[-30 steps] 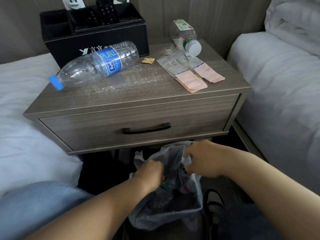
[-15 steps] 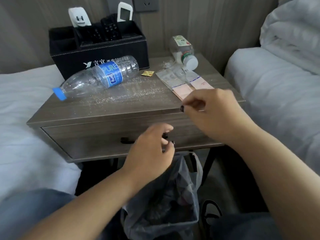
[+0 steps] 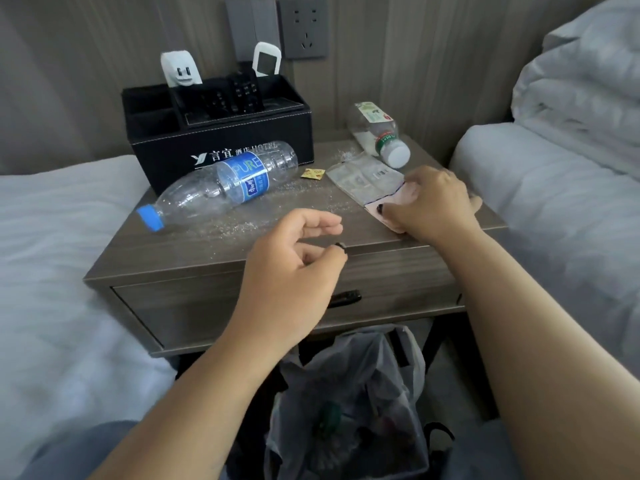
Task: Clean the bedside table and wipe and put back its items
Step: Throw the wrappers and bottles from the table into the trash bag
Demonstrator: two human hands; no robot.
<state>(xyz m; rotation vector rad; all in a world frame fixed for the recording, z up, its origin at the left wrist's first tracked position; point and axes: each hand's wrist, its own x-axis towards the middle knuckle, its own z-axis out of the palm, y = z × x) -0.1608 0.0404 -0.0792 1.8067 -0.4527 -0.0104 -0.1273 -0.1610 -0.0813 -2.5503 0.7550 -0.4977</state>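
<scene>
The wooden bedside table [image 3: 194,258] is sprinkled with pale grains [image 3: 242,225]. On it lie a large empty water bottle with a blue cap [image 3: 221,187], a small white-capped bottle on its side [image 3: 379,133], a tiny yellow wrapper [image 3: 312,173] and flat sachets with pink ends [image 3: 363,178]. My right hand [image 3: 429,202] lies over the pink ends of the sachets, with fingers curled and the thumb at their edge. Above the table's front edge my left hand [image 3: 287,271] hovers, loosely curled and holding nothing.
A black organiser box [image 3: 221,133] with remotes stands at the back left of the table. Below the drawer handle [image 3: 346,296] is a bin lined with a grey plastic bag [image 3: 349,403]. White beds flank the table on the left [image 3: 52,254] and right [image 3: 554,202].
Both hands have left the bin bag and risen to the table. The right hand has gone forward onto the sachets, and the left hand has come up to the front edge.
</scene>
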